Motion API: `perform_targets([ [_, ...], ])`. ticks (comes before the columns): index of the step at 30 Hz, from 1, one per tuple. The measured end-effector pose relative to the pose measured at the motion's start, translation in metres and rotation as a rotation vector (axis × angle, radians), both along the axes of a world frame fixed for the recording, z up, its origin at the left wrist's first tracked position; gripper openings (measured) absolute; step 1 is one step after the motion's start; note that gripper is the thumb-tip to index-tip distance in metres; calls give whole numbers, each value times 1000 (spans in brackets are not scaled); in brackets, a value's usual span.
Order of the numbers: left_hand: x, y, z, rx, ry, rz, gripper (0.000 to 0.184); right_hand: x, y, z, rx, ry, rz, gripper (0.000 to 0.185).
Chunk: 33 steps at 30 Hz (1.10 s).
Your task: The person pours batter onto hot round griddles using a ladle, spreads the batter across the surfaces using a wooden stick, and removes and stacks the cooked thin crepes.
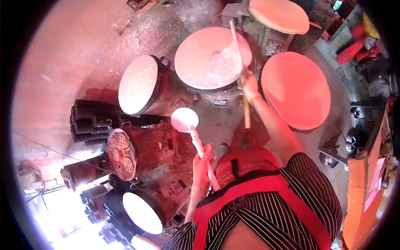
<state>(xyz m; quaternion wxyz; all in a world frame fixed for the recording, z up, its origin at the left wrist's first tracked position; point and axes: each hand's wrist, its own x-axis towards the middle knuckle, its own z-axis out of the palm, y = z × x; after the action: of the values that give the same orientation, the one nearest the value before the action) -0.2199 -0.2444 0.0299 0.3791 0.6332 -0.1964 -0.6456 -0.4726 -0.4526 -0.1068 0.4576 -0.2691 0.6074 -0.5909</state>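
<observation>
My left hand [201, 171] is wrapped round the handle of a ladle [184, 120], whose round bowl, white inside, is held up in front of me. With my right hand [250, 85] I grip a long stick [246, 110]. Its upper part, or a thin tool beside it, lies across a large round griddle [200, 58]. Next to the stick, a thin whitish sheet [224, 62] is bunched on the griddle's pale surface. Whether the sheet is attached to the stick I cannot tell.
Other round plates stand at the right [296, 89], at the top [279, 16], at the left [138, 85] and at the lower left [142, 212]. Near the left ones are a stove top with holed briquettes [122, 155] and stacked dark cylinders [93, 123]. A red bucket-like container [246, 162] is close before me.
</observation>
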Motion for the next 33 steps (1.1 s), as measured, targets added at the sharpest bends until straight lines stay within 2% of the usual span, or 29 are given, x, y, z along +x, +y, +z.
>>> perform_targets([
  [1,4,-2,-1,-13,21,-50,30,9,-10,-1,99,-8,49,37],
  [2,13,-6,-3,-26,41,-105,27,14,-10,-1,137,234,189,39],
  [4,22,-13,0,-37,52,-147,23,13,1,0,-19,505,393,40],
  [6,23,-18,8,-29,36,-108,21,13,42,50,-10,64,298,38],
  [8,30,-27,14,-42,19,-149,22,9,47,14,-386,84,-125,36],
  [9,31,-29,16,-21,1,-150,23,21,63,28,-326,153,-353,36],
  [11,27,-36,20,-112,14,-137,31,37,69,-13,-207,20,-101,34],
  [13,36,-44,8,-56,155,-131,30,54,36,-81,-315,-298,-43,37],
  [14,37,-47,5,-81,182,-154,30,45,52,-8,-253,300,147,37],
  [16,40,-48,2,-126,229,-194,28,17,63,16,-135,181,175,38],
  [18,35,-52,5,-88,166,-147,25,9,72,37,-172,274,-45,37],
  [19,32,-54,5,-71,138,-115,23,9,72,19,-201,209,-197,35],
  [20,31,-57,4,-67,156,-125,21,11,71,-6,-239,306,-147,36],
  [21,32,-59,3,-60,170,-134,19,18,73,-6,-274,399,-95,37],
  [22,34,-61,2,-56,182,-142,17,27,75,-7,-222,387,2,36],
  [24,38,-63,-3,-32,259,-195,16,16,61,14,-16,166,114,34],
  [28,36,-70,0,-5,316,-253,17,-22,14,2,-18,322,-40,34],
  [31,33,-84,0,-9,268,-280,18,-37,40,27,55,39,262,34],
  [33,29,-106,-6,-2,239,-253,16,-21,78,41,-59,-7,401,35],
])
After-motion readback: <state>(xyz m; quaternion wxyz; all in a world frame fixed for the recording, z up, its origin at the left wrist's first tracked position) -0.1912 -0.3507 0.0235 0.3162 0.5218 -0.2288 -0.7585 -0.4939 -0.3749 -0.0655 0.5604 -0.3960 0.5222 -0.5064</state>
